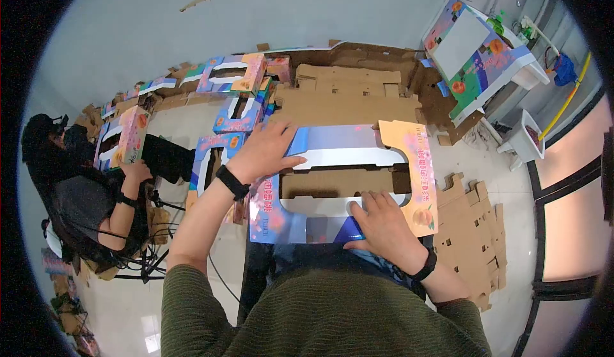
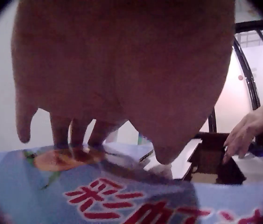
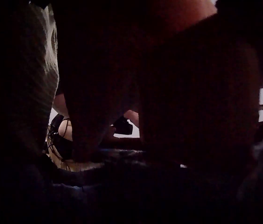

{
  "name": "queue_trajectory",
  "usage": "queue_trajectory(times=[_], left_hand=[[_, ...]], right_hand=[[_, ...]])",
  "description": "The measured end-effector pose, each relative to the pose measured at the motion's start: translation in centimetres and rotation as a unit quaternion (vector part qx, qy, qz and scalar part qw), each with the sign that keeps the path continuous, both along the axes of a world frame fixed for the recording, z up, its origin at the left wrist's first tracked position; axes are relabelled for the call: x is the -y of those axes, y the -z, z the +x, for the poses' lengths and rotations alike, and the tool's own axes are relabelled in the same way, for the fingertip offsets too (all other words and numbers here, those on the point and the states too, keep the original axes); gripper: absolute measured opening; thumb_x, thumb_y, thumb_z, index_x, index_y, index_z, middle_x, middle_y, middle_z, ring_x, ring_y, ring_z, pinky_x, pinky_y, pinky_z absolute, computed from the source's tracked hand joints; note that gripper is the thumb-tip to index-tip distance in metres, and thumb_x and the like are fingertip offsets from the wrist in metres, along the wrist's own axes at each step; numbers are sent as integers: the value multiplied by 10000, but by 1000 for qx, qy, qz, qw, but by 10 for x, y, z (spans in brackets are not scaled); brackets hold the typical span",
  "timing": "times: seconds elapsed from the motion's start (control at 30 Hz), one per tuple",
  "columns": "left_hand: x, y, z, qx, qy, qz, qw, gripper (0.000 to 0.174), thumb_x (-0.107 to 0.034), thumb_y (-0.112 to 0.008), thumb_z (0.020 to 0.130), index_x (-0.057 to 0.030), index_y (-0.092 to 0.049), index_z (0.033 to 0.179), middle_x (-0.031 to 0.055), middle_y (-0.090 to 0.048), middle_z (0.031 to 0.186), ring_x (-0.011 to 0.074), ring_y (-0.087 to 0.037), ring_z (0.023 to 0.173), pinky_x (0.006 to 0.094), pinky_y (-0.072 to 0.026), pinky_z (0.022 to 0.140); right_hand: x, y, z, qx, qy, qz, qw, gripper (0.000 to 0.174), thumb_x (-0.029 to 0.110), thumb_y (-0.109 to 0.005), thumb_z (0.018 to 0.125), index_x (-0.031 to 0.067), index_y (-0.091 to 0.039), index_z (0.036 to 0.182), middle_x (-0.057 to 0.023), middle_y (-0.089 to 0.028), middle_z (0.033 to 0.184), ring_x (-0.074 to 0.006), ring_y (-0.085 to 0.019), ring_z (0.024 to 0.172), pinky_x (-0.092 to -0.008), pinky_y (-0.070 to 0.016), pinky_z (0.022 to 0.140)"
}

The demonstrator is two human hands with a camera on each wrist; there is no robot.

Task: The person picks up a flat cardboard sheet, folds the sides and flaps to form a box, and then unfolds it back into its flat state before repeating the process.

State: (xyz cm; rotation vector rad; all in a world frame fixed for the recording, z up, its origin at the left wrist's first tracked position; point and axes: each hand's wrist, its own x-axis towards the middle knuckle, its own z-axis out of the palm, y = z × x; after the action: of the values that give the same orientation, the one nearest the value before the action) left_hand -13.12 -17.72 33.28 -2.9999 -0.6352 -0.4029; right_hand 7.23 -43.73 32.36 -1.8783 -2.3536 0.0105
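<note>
Printed carton [image 1: 339, 138] is right in front of the person's torso, handle opening facing up, bare brown cardboard showing through it. Can't tell what it's sitting on tbh. Left grip [image 1: 265, 152] is loose and spread, just resting on the far left corner. Right grip [image 1: 387, 226] looks relaxed too, fingers touching the near white flap [image 1: 320, 205]. Flat cardboard [image 1: 345, 107] lies just past it, more cartons [image 1: 240, 75] far left, plus another person [image 1: 77, 194] further left.
</note>
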Motion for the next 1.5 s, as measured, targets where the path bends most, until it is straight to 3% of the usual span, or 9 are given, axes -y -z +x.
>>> queue_trajectory(times=[0.23,0.43,0.57,0.8,0.93,1.03,1.13,1.37,1.5], left_hand=[[0,1,0,-9,-28,-51,998,578,-332,-672,930,20,-505,1357,257,-607,1274,418,-616,1154,456,-507,985],[-1,-19,-24,289,-154,-175,929,420,-200,-591,987,17,-508,1336,242,-628,1199,413,-603,1156,429,-477,995],[-7,-21,-60,311,-111,-194,924,412,-187,-568,1011,5,-507,1370,214,-649,1215,325,-627,1144,391,-472,989],[-19,-19,-135,335,-194,-509,769,442,-295,-639,1018,-18,-551,1351,35,-667,1105,96,-652,919,278,-561,790],[-29,6,-160,380,-213,-558,706,395,-251,-632,1025,-32,-558,1345,45,-696,1109,93,-690,852,243,-587,729],[-32,23,-166,415,-191,-582,672,389,-228,-624,1029,-28,-549,1354,64,-706,1146,116,-718,893,254,-598,740],[-38,34,-169,441,-171,-593,651,387,-211,-617,1032,-23,-539,1361,73,-702,1165,132,-722,931,271,-602,757],[-64,77,-199,483,-125,-639,586,385,-174,-608,1034,-10,-516,1369,120,-684,1246,216,-712,1097,334,-618,832],[-77,84,-192,464,-172,-707,506,369,-184,-603,1041,-13,-515,1356,107,-692,1198,186,-729,965,334,-627,825]], right_hand=[[1,5,3,-25,-9,17,999,826,599,-814,690,5,-576,1212,-279,-578,1276,-428,-563,1219,-485,-431,1085],[2,3,-1,-33,10,-3,999,796,593,-803,714,40,-581,1241,-269,-573,1300,-420,-565,1228,-486,-418,1102],[7,-7,10,-18,7,27,999,758,563,-791,753,56,-587,1278,-229,-562,1363,-399,-541,1276,-534,-367,1142],[52,-80,61,64,142,108,982,258,138,-652,861,77,-716,1104,-162,-505,1505,-367,-434,1420,-608,-309,1171],[94,-84,124,99,283,101,949,221,114,-623,889,60,-724,1078,-173,-578,1434,-407,-517,1344,-509,-414,1110],[120,-64,185,-130,397,-42,908,167,139,-622,975,29,-685,1083,-102,-694,1092,-227,-685,947,-338,-535,854],[132,-31,234,-439,412,-137,787,217,226,-603,1023,42,-669,1117,-21,-693,965,-166,-647,831,-325,-543,804],[164,43,292,-528,432,-152,715,190,215,-590,1047,82,-662,1163,31,-670,963,-83,-593,807,-263,-514,754],[156,60,286,-598,435,-140,659,223,210,-604,1037,73,-660,1204,26,-687,981,-93,-626,837,-263,-514,760]])
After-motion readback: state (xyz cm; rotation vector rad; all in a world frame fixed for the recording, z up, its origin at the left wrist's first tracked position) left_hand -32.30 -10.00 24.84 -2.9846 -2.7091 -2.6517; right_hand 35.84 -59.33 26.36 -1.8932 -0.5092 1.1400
